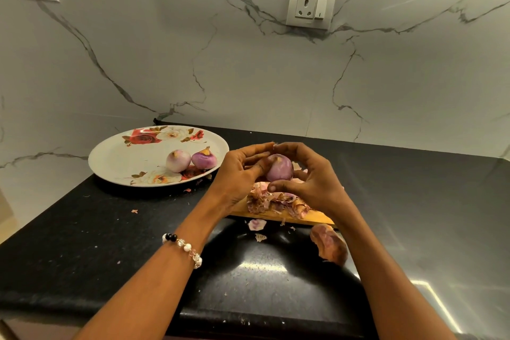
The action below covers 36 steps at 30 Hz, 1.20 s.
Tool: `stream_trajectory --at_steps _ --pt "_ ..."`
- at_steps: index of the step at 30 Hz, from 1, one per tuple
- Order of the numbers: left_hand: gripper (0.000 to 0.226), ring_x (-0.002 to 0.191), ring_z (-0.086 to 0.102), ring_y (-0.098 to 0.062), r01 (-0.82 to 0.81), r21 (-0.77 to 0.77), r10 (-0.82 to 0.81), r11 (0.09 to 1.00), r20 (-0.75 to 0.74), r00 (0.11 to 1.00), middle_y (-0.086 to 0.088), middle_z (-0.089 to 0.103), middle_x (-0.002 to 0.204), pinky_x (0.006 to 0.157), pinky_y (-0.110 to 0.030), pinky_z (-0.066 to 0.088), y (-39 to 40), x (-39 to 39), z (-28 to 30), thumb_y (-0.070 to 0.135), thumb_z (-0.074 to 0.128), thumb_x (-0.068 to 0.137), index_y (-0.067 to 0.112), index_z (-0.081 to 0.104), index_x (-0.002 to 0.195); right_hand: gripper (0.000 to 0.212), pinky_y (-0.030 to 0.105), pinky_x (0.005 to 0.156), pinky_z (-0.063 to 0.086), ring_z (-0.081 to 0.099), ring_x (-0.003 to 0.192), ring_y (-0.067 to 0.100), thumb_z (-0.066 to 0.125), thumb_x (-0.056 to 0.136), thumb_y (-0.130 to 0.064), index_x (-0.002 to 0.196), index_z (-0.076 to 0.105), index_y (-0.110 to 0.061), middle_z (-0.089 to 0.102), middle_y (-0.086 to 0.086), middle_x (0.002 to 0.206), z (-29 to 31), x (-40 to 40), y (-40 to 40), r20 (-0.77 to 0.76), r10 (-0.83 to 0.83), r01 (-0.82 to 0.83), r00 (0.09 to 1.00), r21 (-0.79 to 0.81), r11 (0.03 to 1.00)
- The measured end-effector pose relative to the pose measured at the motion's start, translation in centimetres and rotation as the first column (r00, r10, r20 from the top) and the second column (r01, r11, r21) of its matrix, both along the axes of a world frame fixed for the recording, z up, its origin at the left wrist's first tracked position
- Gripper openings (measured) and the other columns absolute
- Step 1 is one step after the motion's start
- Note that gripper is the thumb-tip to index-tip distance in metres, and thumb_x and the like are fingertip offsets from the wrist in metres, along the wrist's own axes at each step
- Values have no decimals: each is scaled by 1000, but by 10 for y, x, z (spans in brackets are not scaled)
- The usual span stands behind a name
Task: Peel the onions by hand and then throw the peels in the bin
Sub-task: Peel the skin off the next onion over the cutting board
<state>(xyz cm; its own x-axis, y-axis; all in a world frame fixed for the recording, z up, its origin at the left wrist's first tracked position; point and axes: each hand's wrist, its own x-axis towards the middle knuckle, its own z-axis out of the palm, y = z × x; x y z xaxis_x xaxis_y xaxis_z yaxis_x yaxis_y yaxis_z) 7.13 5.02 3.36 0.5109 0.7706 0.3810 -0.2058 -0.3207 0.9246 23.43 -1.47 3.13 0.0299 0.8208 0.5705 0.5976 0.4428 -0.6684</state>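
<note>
A purple onion (279, 168) is held above a wooden chopping board (306, 217). My left hand (239, 171) grips its left side with curled fingers. My right hand (311, 177) curls round its right side, fingertips at the onion's top. A heap of dry peels (271, 201) lies on the board under the hands. Two peeled onions (178, 160) (204, 159) lie on a flowered white plate (124, 157) to the left. One unpeeled onion (328, 246) lies on the counter beside my right forearm.
Loose peel scraps (257, 224) lie scattered on the black counter (96, 246) in front of the board. A marble wall with two sockets (311, 6) rises behind. The counter's front edge runs along the bottom.
</note>
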Motion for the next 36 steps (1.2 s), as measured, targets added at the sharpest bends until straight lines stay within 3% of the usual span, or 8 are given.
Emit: stream_trajectory --at_steps 3,7,12,22,27,30,33,36 --pt "39 107 65 -16 -63 30 64 998 -42 997 -4 69 115 89 -40 55 1 -1 -1 19 69 83 12 64 121 72 34 88 58 61 113 15 86 63 -34 125 56 -14 64 1 122 -3 -1 1 96 -93 85 991 77 993" --pt "34 97 69 -15 -106 52 110 993 -85 990 -4 72 105 84 -39 57 1 0 -2 11 71 83 9 66 117 71 32 90 54 60 108 16 90 64 -28 126 58 -13 64 4 122 -7 -2 3 278 -227 181 933 182 966" --pt "35 96 69 -14 -123 45 127 991 -93 988 -6 72 105 83 -37 58 -1 1 -4 5 68 83 7 66 118 72 24 88 42 59 108 25 90 66 -27 127 59 -5 65 11 122 -10 -5 6 365 -297 215 882 248 944" --pt "34 97 68 -12 -236 134 252 963 -118 960 -2 71 105 81 -24 57 0 4 -10 -2 61 86 9 66 118 72 29 83 49 58 102 27 90 65 -30 124 60 -1 66 14 117 -10 -8 7 401 -317 206 859 296 933" --pt "33 88 72 -15 -217 37 219 975 -42 975 -8 73 101 77 -32 59 1 2 -8 -10 54 88 5 67 113 72 24 83 46 59 101 26 90 64 -30 123 60 0 66 15 114 -7 -10 6 344 -330 225 879 312 923" --pt "27 87 72 -19 -172 -26 172 985 12 985 -9 72 103 77 -38 60 -1 3 -6 -2 57 91 4 65 115 73 24 83 47 60 101 26 89 63 -32 122 60 -1 66 14 114 -6 -5 6 302 -342 248 890 308 918" --pt "27 86 72 -13 -220 110 221 969 2 975 -4 72 101 72 -34 60 -1 4 -6 15 67 85 9 69 112 72 25 84 46 59 102 26 90 63 -30 122 60 -1 66 14 115 -8 -3 7 309 -366 271 878 311 911" --pt "27 80 70 -7 -311 306 338 900 -37 941 -2 73 96 67 -22 58 -5 7 -8 17 73 82 10 72 108 70 26 85 44 59 103 29 91 63 -29 120 61 0 67 14 114 -10 -2 10 373 -385 272 844 322 907"
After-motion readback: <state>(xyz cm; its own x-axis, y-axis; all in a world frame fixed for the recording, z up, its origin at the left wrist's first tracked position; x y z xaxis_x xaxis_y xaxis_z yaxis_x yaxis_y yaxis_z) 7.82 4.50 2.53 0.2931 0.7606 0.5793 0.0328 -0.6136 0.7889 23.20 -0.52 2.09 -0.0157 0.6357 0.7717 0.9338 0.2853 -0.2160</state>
